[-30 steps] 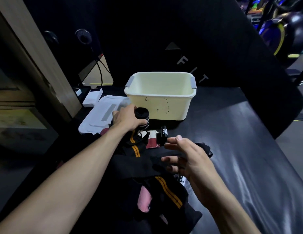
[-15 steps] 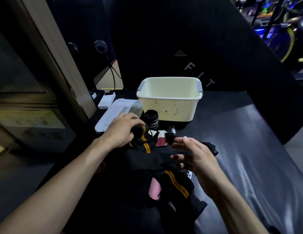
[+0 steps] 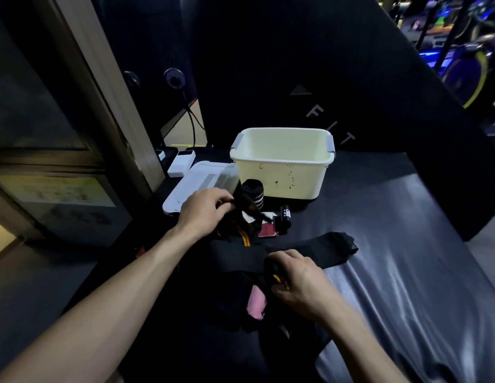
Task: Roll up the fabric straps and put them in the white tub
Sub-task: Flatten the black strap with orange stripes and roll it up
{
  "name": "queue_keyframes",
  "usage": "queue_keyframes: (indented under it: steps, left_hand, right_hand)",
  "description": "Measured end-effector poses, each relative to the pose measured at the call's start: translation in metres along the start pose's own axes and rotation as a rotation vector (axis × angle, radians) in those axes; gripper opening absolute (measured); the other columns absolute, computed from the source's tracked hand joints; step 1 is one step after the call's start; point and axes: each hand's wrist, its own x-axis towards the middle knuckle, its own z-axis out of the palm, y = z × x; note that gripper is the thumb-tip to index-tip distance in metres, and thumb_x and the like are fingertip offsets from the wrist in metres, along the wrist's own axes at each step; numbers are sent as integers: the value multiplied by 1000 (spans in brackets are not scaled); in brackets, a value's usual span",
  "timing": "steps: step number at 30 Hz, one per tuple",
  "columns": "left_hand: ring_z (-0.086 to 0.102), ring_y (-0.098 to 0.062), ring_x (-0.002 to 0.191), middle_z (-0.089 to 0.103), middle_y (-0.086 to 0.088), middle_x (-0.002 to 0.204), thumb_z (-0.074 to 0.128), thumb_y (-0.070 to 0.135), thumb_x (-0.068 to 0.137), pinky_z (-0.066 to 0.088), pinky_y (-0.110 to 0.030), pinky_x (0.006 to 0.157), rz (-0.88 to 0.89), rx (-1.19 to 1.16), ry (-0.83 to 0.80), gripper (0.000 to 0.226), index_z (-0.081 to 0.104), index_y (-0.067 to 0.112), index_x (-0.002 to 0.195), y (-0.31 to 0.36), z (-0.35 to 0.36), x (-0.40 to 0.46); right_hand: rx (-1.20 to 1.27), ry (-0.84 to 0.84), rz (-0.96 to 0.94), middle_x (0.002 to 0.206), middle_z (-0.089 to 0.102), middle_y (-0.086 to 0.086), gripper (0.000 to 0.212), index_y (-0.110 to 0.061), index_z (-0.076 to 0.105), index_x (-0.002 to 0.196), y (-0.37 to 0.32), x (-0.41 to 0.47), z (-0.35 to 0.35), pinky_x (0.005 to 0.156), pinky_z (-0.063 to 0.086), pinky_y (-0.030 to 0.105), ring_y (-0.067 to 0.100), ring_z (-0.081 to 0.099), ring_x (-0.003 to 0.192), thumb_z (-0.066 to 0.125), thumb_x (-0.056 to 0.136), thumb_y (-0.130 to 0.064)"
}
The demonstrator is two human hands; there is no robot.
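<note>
Dark glossy padded tabletop [image 3: 406, 258]: carries every item noted; positions below are given relative to the tub

White rectangular plastic tub [image 3: 282, 167], grey handle clips: upright at the far middle, no strap visible inside it

White flat plastic lid [image 3: 196, 183]: lying just left of the tub

Heap of black fabric straps with orange stripes and pink patches [image 3: 241, 286]: loose, unrolled, spread well in front of the tub

Black rolled strap with white stripes [image 3: 252, 194]: standing against the tub's near wall, outside it

Left hand [image 3: 205, 211]: in front of the tub's left corner, fingers curled and pinching a black strap end beside the roll

Right hand [image 3: 299, 275]: nearer than the left, grip clamped on an orange-striped strap fold

Judgement: a strap is being singled out for rolling. Recommend drawing it free of the heap first, laying it flat, then winding tight from one end with edges aligned
</note>
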Motion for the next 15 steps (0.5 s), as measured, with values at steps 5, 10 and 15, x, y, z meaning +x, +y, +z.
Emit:
queue_keyframes:
  steps: [5, 10, 15]
  left_hand:
    - [73, -29, 80, 74, -19, 89, 66, 27, 100, 62, -41, 69, -115, -514, 125, 21, 71, 7, 98, 21, -39, 1]
    - [75, -32, 79, 75, -20, 94, 61, 22, 103, 61, -32, 56, -66, -740, 156, 21, 67, 2, 104, 57, -91, -5]
    - [77, -21, 89, 76, -6, 103, 53, 23, 107, 60, -31, 53, -111, -874, 171, 16, 66, 16, 110, 81, -126, -9]
  right_hand:
    - [-34, 46, -12, 138, 50, -16, 48, -42, 47, 137, 1, 2, 6, 92, 48, 38, 19, 55, 118, 58, 90, -46]
    - [51, 24, -38, 145, 39, -13, 74, -52, 25, 153, -2, -6, 4, 98, 48, 42, 18, 52, 123, 49, 84, -63]
    - [88, 134, -91, 155, 23, -12, 110, -57, -10, 153, -8, -14, 3, 96, 52, 41, 19, 47, 125, 71, 79, -55]
